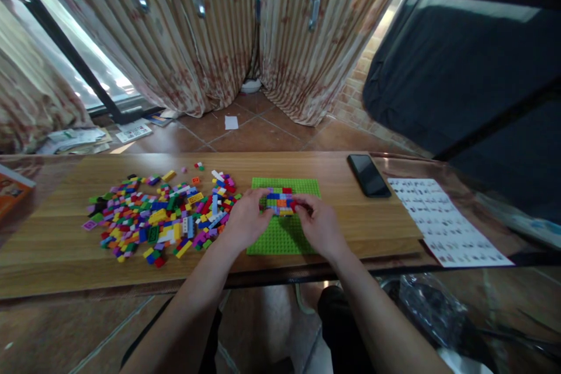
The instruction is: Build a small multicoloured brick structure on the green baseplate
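Note:
A bright green baseplate [283, 242] lies on the table in front of me. On its upper half sits a block of multicoloured toy bricks [277, 197], with blue, orange, purple and red showing. My left hand [249, 217] grips the left side of this brick block, index finger at its far edge and thumb at its near edge. At the block's right side, my right hand [319, 223] pinches a small red brick [293, 204] between thumb and index finger. The red brick touches or nearly touches the block; I cannot tell whether it is attached.
A large heap of loose toy bricks [160, 216] spreads over the left of the wooden table [363, 228]. To the right lie a black phone [369, 176] and a printed white sheet [445, 219] at the table's end. Striped curtains [219, 41] hang beyond the table.

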The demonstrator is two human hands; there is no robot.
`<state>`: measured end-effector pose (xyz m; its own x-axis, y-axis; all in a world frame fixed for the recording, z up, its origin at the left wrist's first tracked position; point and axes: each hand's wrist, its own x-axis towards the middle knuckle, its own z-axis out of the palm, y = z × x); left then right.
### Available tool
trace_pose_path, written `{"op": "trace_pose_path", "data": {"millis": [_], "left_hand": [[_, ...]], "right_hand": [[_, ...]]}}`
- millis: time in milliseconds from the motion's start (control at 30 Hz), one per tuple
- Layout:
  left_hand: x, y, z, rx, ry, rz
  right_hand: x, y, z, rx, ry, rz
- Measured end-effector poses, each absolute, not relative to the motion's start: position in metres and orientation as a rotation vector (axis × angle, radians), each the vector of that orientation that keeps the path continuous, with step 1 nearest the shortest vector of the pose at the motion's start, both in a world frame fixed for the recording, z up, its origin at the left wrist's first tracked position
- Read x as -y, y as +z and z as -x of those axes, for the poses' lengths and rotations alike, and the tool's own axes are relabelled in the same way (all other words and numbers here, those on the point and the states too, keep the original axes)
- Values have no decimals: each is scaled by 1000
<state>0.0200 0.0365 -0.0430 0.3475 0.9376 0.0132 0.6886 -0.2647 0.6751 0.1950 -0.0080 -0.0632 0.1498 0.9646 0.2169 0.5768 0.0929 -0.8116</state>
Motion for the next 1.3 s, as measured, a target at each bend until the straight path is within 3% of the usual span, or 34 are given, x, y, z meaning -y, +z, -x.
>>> {"op": "trace_pose_path", "data": {"millis": [400, 1300], "left_hand": [[-32, -49, -25, -1462, 559, -2095], [-30, -52, -27, -1471, 566, -2103]], "right_hand": [[8, -51, -188, 1928, 470, 1499], [2, -62, -188, 1998, 301, 1578]]}}
